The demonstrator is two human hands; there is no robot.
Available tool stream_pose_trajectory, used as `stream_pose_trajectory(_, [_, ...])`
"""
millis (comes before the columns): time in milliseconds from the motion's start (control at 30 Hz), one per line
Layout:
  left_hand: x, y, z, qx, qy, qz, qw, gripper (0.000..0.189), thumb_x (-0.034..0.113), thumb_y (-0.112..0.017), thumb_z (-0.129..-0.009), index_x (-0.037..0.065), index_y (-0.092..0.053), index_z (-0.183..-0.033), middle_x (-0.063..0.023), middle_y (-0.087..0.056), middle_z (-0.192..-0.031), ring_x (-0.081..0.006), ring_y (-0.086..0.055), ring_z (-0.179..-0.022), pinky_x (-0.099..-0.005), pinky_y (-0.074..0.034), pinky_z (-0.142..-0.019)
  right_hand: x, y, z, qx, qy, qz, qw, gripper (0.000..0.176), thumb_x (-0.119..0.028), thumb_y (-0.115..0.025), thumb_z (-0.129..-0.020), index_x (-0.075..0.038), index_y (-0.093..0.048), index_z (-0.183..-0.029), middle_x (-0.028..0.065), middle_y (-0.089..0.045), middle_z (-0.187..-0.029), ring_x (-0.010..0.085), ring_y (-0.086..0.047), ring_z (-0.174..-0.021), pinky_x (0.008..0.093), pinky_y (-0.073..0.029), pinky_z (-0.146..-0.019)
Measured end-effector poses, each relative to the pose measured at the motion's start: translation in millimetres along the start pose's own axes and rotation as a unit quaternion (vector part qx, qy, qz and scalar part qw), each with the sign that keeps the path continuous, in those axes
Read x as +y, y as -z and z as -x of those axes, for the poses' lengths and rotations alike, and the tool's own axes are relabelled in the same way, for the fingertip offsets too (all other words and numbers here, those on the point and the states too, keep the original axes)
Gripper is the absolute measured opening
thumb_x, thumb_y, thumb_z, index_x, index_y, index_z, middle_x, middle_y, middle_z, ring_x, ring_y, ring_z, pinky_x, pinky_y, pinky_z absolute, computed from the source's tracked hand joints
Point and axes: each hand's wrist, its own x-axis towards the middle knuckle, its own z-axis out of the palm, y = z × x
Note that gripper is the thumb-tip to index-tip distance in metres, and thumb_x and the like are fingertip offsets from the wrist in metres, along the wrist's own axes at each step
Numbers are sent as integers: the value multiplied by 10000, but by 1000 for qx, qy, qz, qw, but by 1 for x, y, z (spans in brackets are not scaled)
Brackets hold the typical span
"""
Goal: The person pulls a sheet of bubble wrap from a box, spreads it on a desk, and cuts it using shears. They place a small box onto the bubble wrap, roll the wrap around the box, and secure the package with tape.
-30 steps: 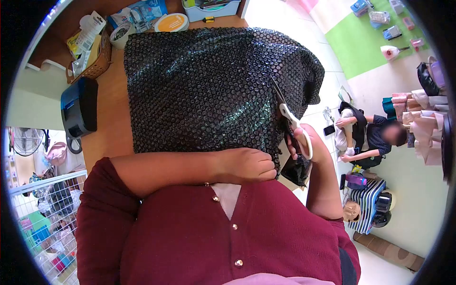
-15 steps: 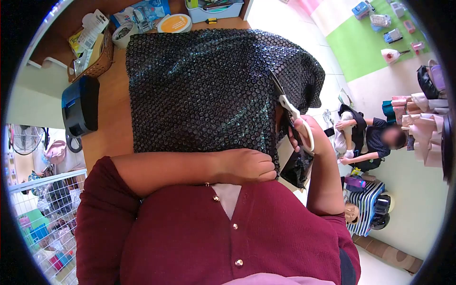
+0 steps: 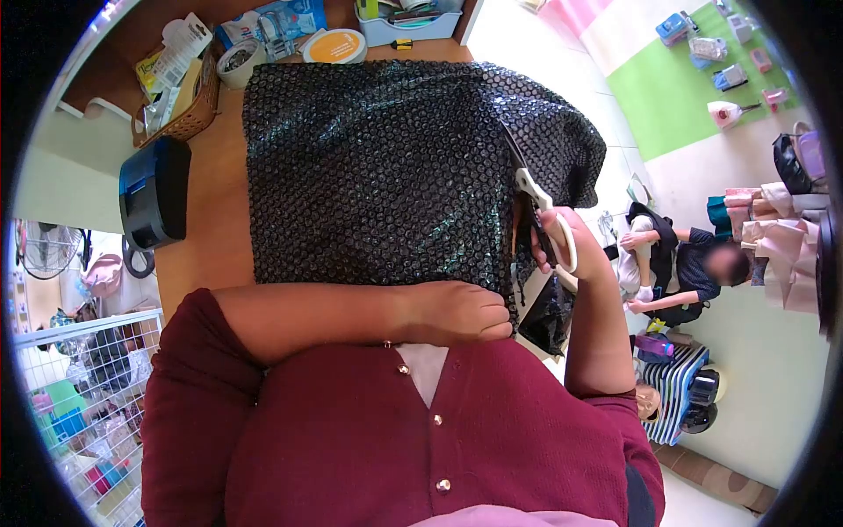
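A sheet of black bubble wrap covers much of the wooden table in front of me and hangs past its right side. My right hand grips white-handled scissors, their dark blades pointing away from me into the wrap along a cut edge. At the near edge of the sheet, my left hand lies across my body with its fingers curled down on the wrap; the fingertips are hidden. Below the scissors hangs a loose black piece of bubble wrap.
On the left stand a black device and a wicker basket of packets. Tape rolls, a round orange-lidded tub and a blue bin line the back. A person sits on the right beyond the table.
The whole view has shifted slightly to the right. My right hand and the scissors have moved only a little against the wrap; my left hand stays at the near edge.
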Motion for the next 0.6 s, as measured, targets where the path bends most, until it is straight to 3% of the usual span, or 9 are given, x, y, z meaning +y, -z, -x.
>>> stream_pose_trajectory(267, [0, 2, 0, -1, -1, -2, 1000, 237, 152, -535, -906, 5, -543, -1091, -140, -545, -982, -299, -610, -952, -402, -554, -804, -16, -3, -10, 5, -34, -4, 999, 594, -593, -616, -938, -18, -580, -791, 33, -554, -584, 129, -557, -458, 260, -458, -425])
stream_pose_trajectory(367, [-1, 0, 1, -3, 10, 16, 1000, 219, 155, -523, -935, 7, -546, -1095, -144, -548, -988, -306, -614, -952, -407, -552, -808, -18, -4, -14, 14, -14, 25, 999, 636, -630, -592, -934, -11, -578, -790, 37, -552, -582, 140, -556, -456, 272, -457, -430])
stream_pose_trajectory(433, [-1, -1, 2, -3, 19, 28, 999, 210, 156, -517, -947, 9, -548, -1094, -145, -548, -990, -310, -615, -952, -410, -551, -810, -21, -8, -16, 37, -19, 49, 998, 724, -749, -547, -883, -31, -568, -790, 31, -553, -576, 135, -567, -451, 258, -431, -409])
stream_pose_trajectory(600, [-3, -2, 1, -16, 41, 67, 997, 220, 191, -496, -977, 18, -551, -1100, -149, -551, -997, -313, -613, -960, -422, -533, -842, -29, -12, -19, 50, -29, 65, 996, 747, -777, -528, -872, -36, -568, -789, 27, -558, -589, 133, -570, -453, 251, -427, -408])
